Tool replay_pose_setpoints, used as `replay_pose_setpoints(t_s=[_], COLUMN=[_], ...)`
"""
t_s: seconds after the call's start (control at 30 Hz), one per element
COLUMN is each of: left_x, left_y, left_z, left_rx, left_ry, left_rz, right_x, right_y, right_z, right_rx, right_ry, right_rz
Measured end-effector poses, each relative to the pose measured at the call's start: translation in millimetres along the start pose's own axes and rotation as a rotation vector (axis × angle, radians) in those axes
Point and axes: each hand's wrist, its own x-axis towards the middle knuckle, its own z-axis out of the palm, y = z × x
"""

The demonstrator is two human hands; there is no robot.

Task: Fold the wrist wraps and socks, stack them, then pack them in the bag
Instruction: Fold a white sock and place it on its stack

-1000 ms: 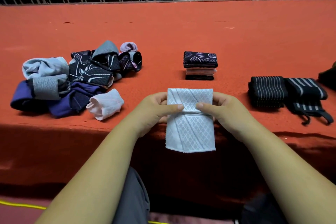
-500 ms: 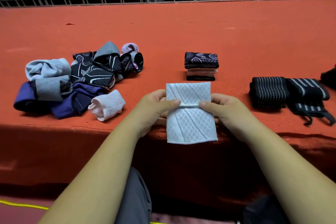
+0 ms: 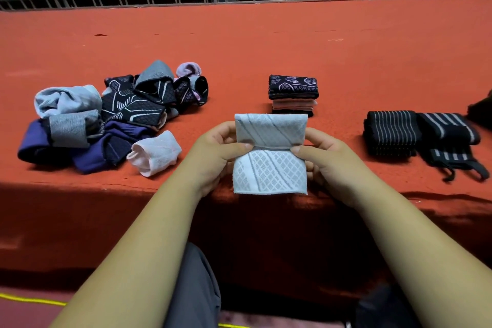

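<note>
white sock (image 3: 270, 168): folded over, held at the near edge of the desk (image 3: 266, 42) | left grip (image 3: 213, 154), right grip (image 3: 327, 157): both pinch its fold, thumbs on top | stack of folded socks (image 3: 292, 93): just behind | wrist wraps (image 3: 391, 132): far right | loose socks (image 3: 106, 114): far left

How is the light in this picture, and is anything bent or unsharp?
Head view: light falls evenly on the red table, while its front drop lies in deep shadow; head view: the far railing bows slightly from the wide lens; head view: the white sock, pinched by the left hand and right hand, is sharp.
</note>
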Motion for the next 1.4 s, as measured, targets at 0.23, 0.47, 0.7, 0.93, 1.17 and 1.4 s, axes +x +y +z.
replay_pose_setpoints(t_s=[0.23,0.47,0.7,0.93,1.17,1.4], left_x=[-3.5,-3.5,-7.7,-5.4,-5.5,-1.3], left_y=[6.1,5.3,-0.3,1.0,2.8,-1.7], left_z=[-2.6,2.2,8.3,10.4,9.7,12.1], left_rx=[-0.133,-0.135,-0.057,-0.068,0.052,0.143], left_ry=[-0.096,-0.21,-0.164,-0.111,-0.012,0.089], left_rz=[-0.17,-0.308,-0.186,-0.064,0.064,0.008], right_x=[-2.1,0.2,0.1,9.4,6.5,7.8], right_y=[-7.5,-5.4,-6.6,1.3,6.8,4.5], right_z=[-1.2,-3.0,-2.5,-17.9,-13.9,-6.7], right_rx=[0.124,0.155,0.172,0.03,-0.155,-0.211], right_ry=[0.02,0.057,0.03,-0.098,0.035,0.213], right_rz=[0.012,0.012,-0.015,0.128,0.007,-0.182])
